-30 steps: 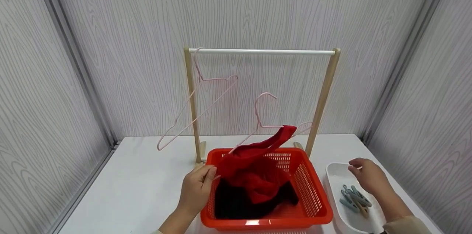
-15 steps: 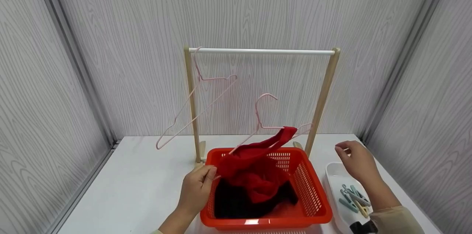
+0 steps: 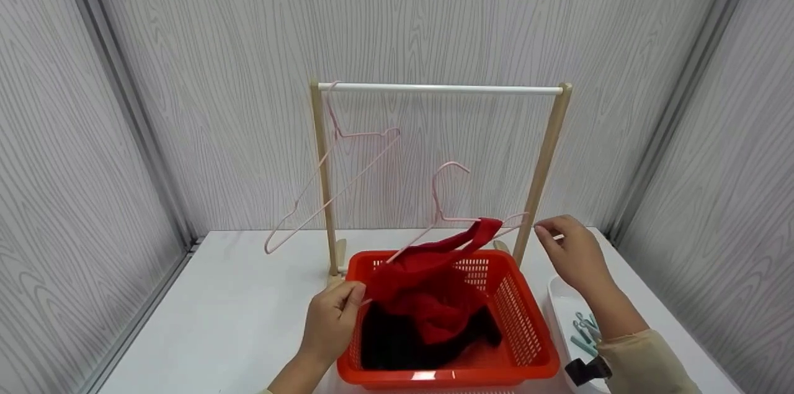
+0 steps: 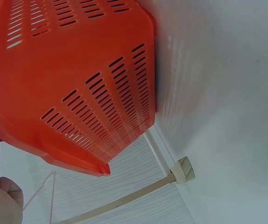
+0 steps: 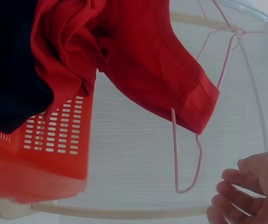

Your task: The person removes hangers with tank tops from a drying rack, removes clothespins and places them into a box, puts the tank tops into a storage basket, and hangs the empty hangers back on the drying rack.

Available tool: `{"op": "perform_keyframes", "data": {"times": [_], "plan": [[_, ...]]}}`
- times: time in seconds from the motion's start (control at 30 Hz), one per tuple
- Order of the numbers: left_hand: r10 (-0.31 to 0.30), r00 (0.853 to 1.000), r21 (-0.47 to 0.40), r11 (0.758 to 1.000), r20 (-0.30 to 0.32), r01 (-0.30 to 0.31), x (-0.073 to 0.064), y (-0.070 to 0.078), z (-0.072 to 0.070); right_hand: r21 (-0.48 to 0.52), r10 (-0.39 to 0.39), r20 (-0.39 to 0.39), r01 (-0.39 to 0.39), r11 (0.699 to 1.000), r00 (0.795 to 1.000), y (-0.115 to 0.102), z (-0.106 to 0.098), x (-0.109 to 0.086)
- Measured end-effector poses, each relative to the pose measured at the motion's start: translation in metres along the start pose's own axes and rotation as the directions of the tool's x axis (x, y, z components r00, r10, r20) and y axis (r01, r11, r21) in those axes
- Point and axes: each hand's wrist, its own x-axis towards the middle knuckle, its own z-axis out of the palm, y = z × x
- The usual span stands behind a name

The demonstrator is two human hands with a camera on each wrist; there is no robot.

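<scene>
My left hand (image 3: 332, 319) pinches the left end of a pink clothes hanger (image 3: 459, 219) beside the red basket's left rim. A red tank top (image 3: 428, 288) is draped on this hanger, one strap over its right arm, and its lower part lies bunched in the basket. In the right wrist view the bare looped end of the hanger (image 5: 176, 158) sticks out past the strap. My right hand (image 3: 574, 251) is raised just right of that end, fingers loosely bent, holding nothing. The left wrist view shows my left thumb (image 4: 3, 203) at the hanger's wire.
The red basket (image 3: 543, 344) also holds black cloth (image 3: 397, 338). Behind it stands a wooden rack with a white rail (image 3: 440, 89), where another pink hanger (image 3: 366, 165) hangs at the left. A white tray (image 3: 561, 301) with clothespins (image 3: 583, 332) lies right of the basket.
My right hand has risen from over the white tray and moved left to the hanger's right end. The hanger in my left hand has dipped slightly.
</scene>
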Motion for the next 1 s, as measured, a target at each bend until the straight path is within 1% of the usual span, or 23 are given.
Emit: {"op": "perform_keyframes", "data": {"times": [0.17, 0.27, 0.43, 0.53, 0.67, 0.8, 0.9, 1.0], "plan": [[0.003, 1.0, 0.003, 1.0, -0.007, -0.003, -0.001, -0.001, 0.0, 0.026, -0.085, -0.005, 0.085, 0.996, 0.996, -0.011, 0.01, 0.007], [-0.01, 1.0, -0.004, 1.0, -0.002, 0.01, -0.001, 0.0, 0.0, 0.031, -0.128, 0.0, 0.128, 0.991, 0.992, -0.015, 0.016, 0.01], [-0.044, 0.999, -0.022, 0.999, 0.009, 0.045, -0.002, 0.0, 0.0, 0.042, -0.18, 0.037, 0.178, 0.983, 0.983, -0.02, 0.027, 0.015], [-0.043, 0.999, -0.031, 0.999, 0.008, 0.044, -0.002, 0.0, 0.0, 0.06, -0.208, 0.059, 0.205, 0.977, 0.976, -0.022, 0.032, 0.016], [-0.018, 1.0, -0.043, 0.999, -0.001, 0.018, -0.003, 0.0, 0.001, 0.064, -0.233, 0.064, 0.229, 0.971, 0.97, -0.024, 0.039, 0.016], [0.008, 1.0, -0.05, 0.999, -0.016, -0.009, -0.003, 0.0, 0.001, 0.054, -0.241, 0.062, 0.238, 0.97, 0.969, -0.025, 0.044, 0.017], [0.012, 1.0, -0.057, 0.998, -0.017, -0.013, -0.004, 0.0, 0.001, 0.05, -0.243, 0.054, 0.241, 0.969, 0.968, -0.024, 0.046, 0.018], [0.003, 1.0, -0.061, 0.998, -0.013, -0.003, -0.004, 0.0, 0.001, 0.049, -0.245, 0.037, 0.244, 0.969, 0.969, -0.023, 0.047, 0.019]]}}
